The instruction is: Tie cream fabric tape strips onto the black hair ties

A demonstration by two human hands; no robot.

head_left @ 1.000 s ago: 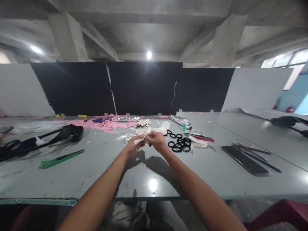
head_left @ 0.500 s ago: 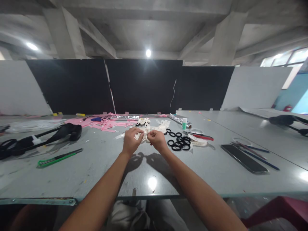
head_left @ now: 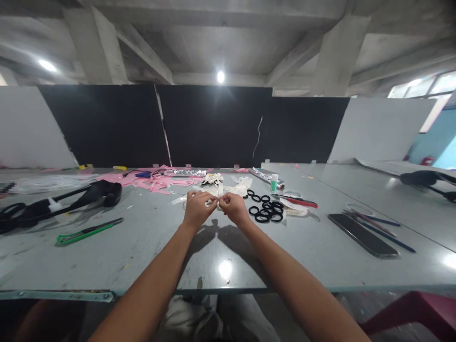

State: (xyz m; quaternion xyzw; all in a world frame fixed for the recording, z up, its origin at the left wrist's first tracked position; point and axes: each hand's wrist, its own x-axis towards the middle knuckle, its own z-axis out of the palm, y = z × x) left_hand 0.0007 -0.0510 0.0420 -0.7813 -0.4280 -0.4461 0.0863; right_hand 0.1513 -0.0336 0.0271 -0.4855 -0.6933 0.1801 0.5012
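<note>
Just above the middle of the grey table, my left hand (head_left: 198, 206) and my right hand (head_left: 232, 207) meet fingertip to fingertip. Both pinch a small cream paper strip (head_left: 220, 191), most of it hidden by the fingers. Behind them lies a bundle of cream paper strips (head_left: 213, 179) with something dark under it. More cream strips (head_left: 242, 185) spread out behind my right hand. To the right of that hand sits a pile of black rings (head_left: 266, 209).
A green cutter knife (head_left: 87, 231) and black straps (head_left: 81, 199) lie left. Right are a red-handled cutter (head_left: 299, 201), a glue stick (head_left: 274, 182), a phone (head_left: 361, 234) and pencils (head_left: 384, 230). Pink strips (head_left: 153, 179) and foil rolls (head_left: 187, 173) lie behind; black panels (head_left: 213, 128) stand beyond.
My left hand's fingers have moved right and closed in against my right hand's fingertips at the cream strip. The things on the table lie as before.
</note>
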